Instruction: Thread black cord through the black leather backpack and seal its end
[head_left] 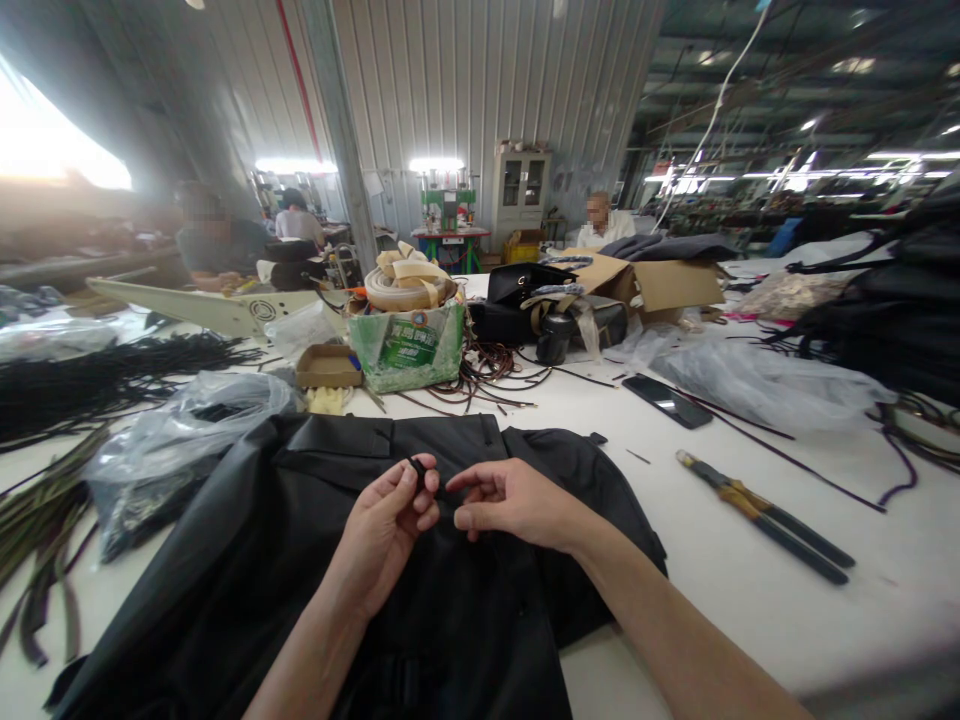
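Spread over the white table lies a large black bag piece point(480, 590) with flaps and straps. Above it, my left hand point(395, 515) pinches a small black fitting point(417, 466) between thumb and fingers; its exact kind is too small to make out. Close on the right, my right hand point(510, 503) is held with thumb and forefinger apart, pointing toward the left hand. No object shows between its fingers. Pliers with black and yellow handles point(765, 515) rest on the table to the right, away from both hands.
A green carton point(409, 345) holding rolled webbing stands behind the bag piece. A phone point(667, 400) and a clear plastic bag point(765, 380) lie at the right. Plastic bags point(195, 430) and black cords point(97, 385) cover the left. Other people sit farther back.
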